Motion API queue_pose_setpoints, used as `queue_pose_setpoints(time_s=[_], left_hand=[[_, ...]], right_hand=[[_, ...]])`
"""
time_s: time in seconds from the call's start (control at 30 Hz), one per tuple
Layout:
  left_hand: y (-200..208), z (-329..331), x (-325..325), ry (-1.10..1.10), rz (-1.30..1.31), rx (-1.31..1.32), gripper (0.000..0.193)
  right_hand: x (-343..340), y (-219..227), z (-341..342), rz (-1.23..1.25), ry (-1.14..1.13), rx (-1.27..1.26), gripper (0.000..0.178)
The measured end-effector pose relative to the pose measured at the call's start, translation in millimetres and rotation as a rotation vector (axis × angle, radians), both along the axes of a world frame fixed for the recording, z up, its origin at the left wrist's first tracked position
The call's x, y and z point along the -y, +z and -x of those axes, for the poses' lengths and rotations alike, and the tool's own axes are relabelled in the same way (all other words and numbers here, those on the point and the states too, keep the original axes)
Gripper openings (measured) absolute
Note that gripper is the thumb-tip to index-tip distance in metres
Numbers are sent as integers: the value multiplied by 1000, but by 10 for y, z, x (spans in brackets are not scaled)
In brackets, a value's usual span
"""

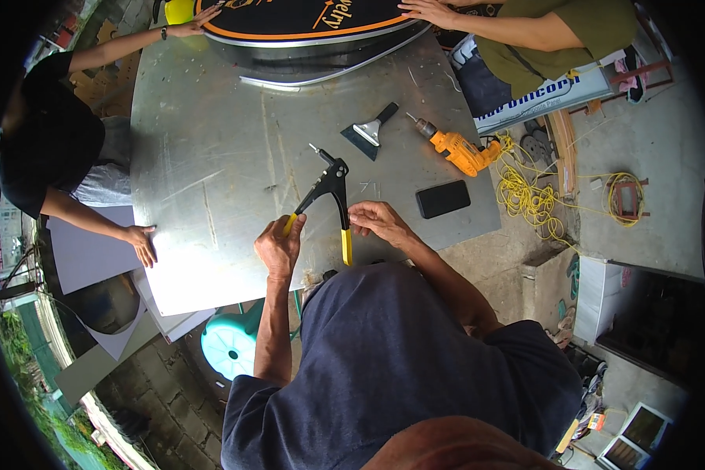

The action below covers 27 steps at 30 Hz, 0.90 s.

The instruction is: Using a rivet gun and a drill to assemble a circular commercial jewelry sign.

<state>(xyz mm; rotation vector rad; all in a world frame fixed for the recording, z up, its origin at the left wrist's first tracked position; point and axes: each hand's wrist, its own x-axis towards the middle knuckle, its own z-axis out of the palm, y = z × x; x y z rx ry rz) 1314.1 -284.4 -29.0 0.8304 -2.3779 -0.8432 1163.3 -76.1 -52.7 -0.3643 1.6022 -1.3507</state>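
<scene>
A black hand riveter with yellow grips stands with its handles spread, a thin silver tip pointing away from me. My left hand is closed around its left grip. Beside the right handle is my right hand, fingers bent together near the black part; whether they touch it or pinch something small is hidden. Beyond the hands lie a wide-bladed scraper or squeegee with a dark handle and an orange power drill. A black phone rests to the right of my right hand.
A metal-topped table bears the tools. At its far side, co-workers' hands rest on the table and a black, orange-edged sign. Yellow cord lies coiled at right; a turquoise stool stands left of me.
</scene>
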Motion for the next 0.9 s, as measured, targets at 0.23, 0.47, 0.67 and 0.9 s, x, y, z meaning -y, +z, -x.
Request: queue_pose_setpoints(time_s=[0.23, 0.47, 0.67, 0.9], left_hand=[[-354, -152, -10, 114, -283, 117, 44], [-631, -188, 7, 244, -414, 122, 50], [-847, -259, -137, 326, -440, 65, 52], [-1008, -193, -438, 557, -487, -38, 57]], right_hand=[[-248, -239, -161, -130, -46, -53, 30], [-577, -417, -224, -114, -104, -73, 23], [-821, -451, 100, -176, -18, -100, 24], [-1520, -362, 515, -150, 72, -94, 22]])
